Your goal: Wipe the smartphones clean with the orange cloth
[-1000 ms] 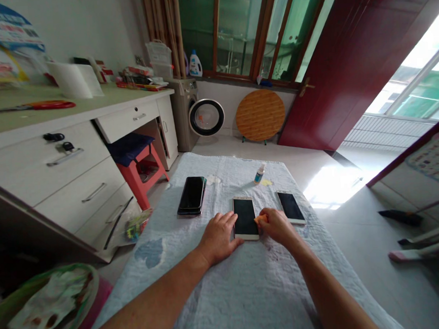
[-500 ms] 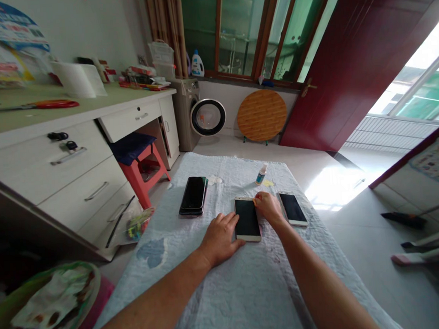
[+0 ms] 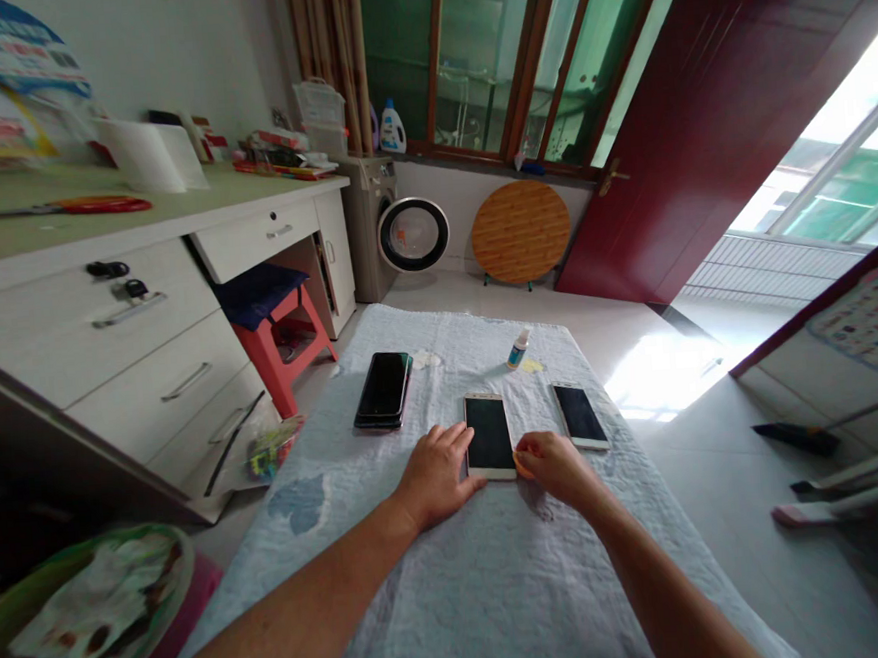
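A smartphone (image 3: 490, 436) with a dark screen and pale frame lies face up on the cloth-covered table. Along its left edge rests my left hand (image 3: 438, 476), fingers stretched out and the thumb near the lower left corner. My right hand (image 3: 558, 466) is closed in a pinch on a small orange piece (image 3: 524, 469) at the phone's lower right edge; most of that piece is hidden by the fingers. To the right lies a second white-framed phone (image 3: 580, 415). Black stacked phones (image 3: 384, 388) are on the left, and a small spray bottle (image 3: 518, 350) stands upright behind.
The table wears a pale blue cloth (image 3: 442, 589). At the left are a desk (image 3: 145, 319) with drawers, a red stool (image 3: 278, 330) and a bin (image 3: 192, 567) holding waste. A washing machine (image 3: 372, 223) has its round door open. A round wooden board (image 3: 520, 231) leans by the wall.
My right hand has slid along the phone's right edge, from near its top corner toward the bottom, with the orange piece showing more. My left hand stays against the left edge.
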The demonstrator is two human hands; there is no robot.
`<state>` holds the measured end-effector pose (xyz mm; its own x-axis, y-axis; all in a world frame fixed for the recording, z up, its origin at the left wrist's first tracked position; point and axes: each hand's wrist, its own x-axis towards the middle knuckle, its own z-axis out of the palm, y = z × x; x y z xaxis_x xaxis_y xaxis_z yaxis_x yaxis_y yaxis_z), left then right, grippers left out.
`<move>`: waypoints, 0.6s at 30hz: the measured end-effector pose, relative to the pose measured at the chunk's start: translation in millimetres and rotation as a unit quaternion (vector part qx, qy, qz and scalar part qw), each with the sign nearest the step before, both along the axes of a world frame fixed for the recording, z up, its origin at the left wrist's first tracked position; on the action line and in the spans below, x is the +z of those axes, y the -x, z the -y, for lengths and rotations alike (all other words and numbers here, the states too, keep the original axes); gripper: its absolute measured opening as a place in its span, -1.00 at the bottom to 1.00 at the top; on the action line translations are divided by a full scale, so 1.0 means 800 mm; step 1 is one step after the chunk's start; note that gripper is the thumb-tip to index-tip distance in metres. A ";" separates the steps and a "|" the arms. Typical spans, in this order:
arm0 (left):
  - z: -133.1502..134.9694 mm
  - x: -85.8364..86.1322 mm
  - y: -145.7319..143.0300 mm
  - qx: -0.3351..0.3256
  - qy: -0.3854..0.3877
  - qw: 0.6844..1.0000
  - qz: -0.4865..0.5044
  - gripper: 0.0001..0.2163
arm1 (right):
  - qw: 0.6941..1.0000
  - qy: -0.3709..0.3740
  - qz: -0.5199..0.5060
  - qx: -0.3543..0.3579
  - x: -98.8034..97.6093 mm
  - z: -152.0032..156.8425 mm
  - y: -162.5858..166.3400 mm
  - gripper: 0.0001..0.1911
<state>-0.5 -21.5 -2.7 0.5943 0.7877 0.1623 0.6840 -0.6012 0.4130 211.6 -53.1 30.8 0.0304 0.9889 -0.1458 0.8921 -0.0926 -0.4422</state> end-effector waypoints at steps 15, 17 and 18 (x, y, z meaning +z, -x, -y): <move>-0.003 -0.001 0.002 -0.016 0.012 1.000 0.001 -0.36 | 0.996 -0.052 0.008 -0.076 -0.009 -0.064 -0.001 -0.77; -0.002 0.001 0.002 -0.018 0.011 1.000 0.004 -0.38 | 0.993 -0.064 0.010 -0.096 -0.015 -0.081 -0.002 -0.77; -0.002 0.002 0.002 -0.020 0.011 1.000 0.005 -0.38 | 0.992 -0.070 0.011 -0.104 -0.017 -0.089 -0.003 -0.76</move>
